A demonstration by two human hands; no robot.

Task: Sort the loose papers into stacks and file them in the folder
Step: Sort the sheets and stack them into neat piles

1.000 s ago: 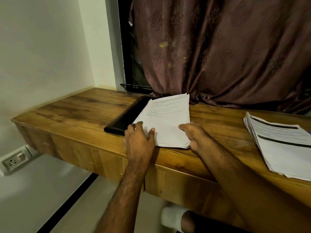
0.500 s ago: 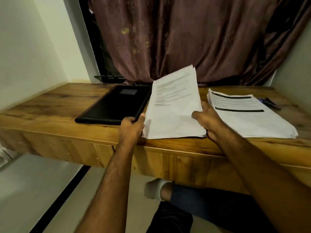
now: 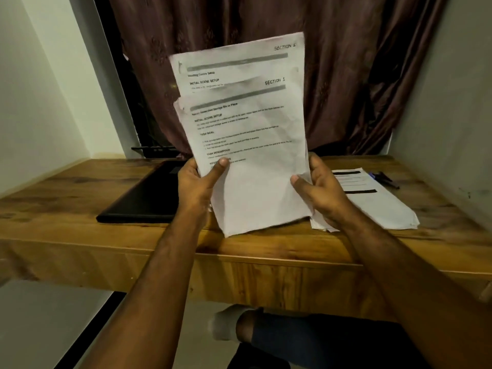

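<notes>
Both hands held a sheaf of papers (image 3: 250,134) upright above the bench (image 3: 66,193): the left hand (image 3: 198,182) gripped its left edge, the right hand (image 3: 318,189) its right edge. A black folder (image 3: 143,198) lay closed at left; a second stack (image 3: 378,198) lay at right.

Dim warm light; motion blur; wide-angle edge distortion
</notes>
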